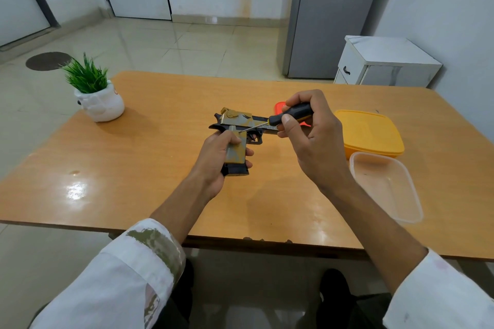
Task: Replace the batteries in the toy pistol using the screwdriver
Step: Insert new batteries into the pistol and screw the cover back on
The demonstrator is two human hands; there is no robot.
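Your left hand [213, 157] grips the gold-and-black plastic toy pistol [238, 132]; your right hand [312, 136] clamps the black-and-yellow-handled screwdriver [283, 117], tip on its grip.

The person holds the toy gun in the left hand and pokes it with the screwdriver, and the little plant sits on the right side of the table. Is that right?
Almost. The plant sits on the left side of the table, as the head view shows. The rest holds: the left hand grips the toy gun, and the right hand holds the screwdriver against it.
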